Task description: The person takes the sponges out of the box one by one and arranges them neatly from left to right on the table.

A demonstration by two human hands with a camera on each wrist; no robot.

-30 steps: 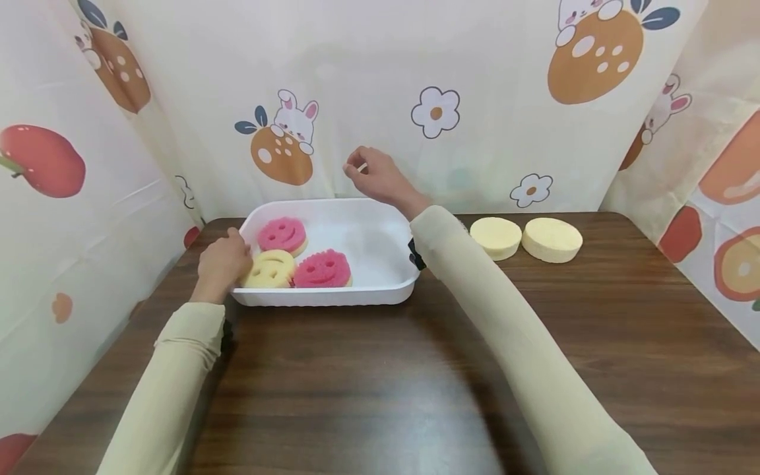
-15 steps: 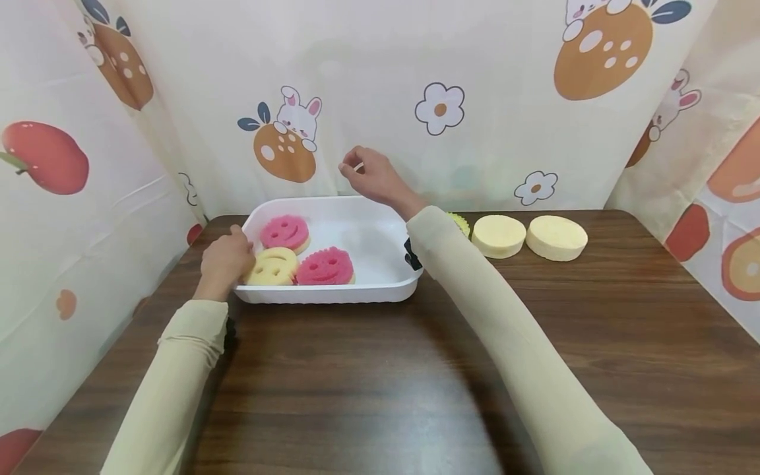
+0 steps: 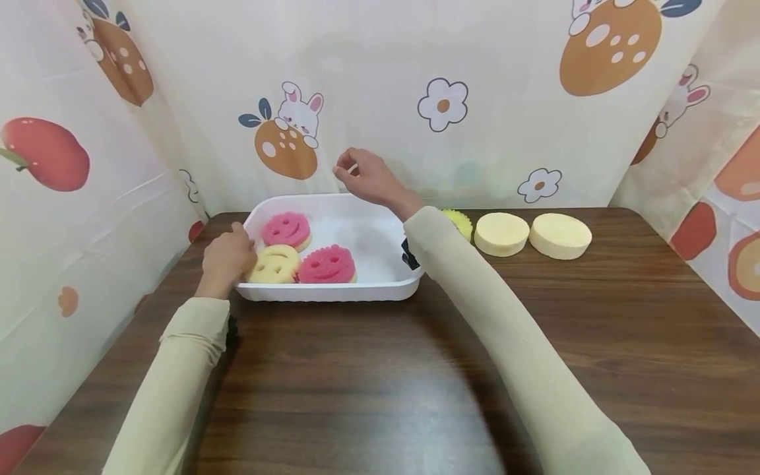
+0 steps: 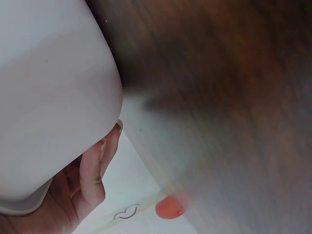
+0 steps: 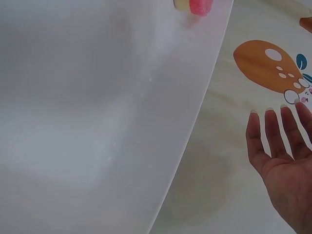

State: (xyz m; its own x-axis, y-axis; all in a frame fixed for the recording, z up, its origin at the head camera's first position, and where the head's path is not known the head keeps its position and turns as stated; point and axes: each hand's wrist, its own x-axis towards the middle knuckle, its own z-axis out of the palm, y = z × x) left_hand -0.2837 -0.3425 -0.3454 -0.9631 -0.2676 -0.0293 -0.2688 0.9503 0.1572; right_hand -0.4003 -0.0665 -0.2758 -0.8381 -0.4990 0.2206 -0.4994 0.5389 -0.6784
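A white plastic tray [image 3: 380, 254] stands at the back of the table. Its left side holds two pink smiley-face sponges [image 3: 286, 229] and a yellow smiley sponge [image 3: 274, 265]. My left hand [image 3: 227, 258] grips the tray's left end; in the left wrist view its bent fingers [image 4: 91, 178] lie against the outer wall. Above the tray's back rim hovers my right hand [image 3: 369, 177], holding nothing. The right wrist view shows that palm with fingers [image 5: 273, 131] spread and slightly bent, apart from the tray.
Right of the tray, two pale yellow round sponges [image 3: 501, 234] lie on the brown wooden table [image 3: 356, 369]. A bright yellow scalloped piece [image 3: 458, 223] is partly hidden behind my right sleeve. A printed curtain [image 3: 380, 66] hangs close behind the tray and along both sides.
The head view has shifted slightly. The right hand has drifted a little left above the tray, uncovering more of the bright yellow piece. The left hand keeps its place on the tray.
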